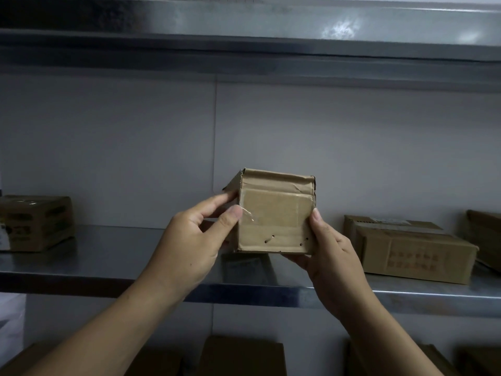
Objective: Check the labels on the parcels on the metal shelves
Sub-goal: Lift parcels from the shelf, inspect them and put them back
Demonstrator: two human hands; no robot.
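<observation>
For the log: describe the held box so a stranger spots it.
Find the middle metal shelf. Before its centre, a left hand and right hand hold up a small cardboard box. Unlike the boxes lying on the shelf, it is lifted and shows two small holes.

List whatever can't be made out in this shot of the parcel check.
All in the head view:
- held parcel: far faces turned away, no label shows; the left hand and right hand cover parts of its sides.
- right parcel: print too blurred to read.
- left parcel: cut by the left edge, print dim.
- lower parcels: cut by the bottom edge, dark.
</observation>
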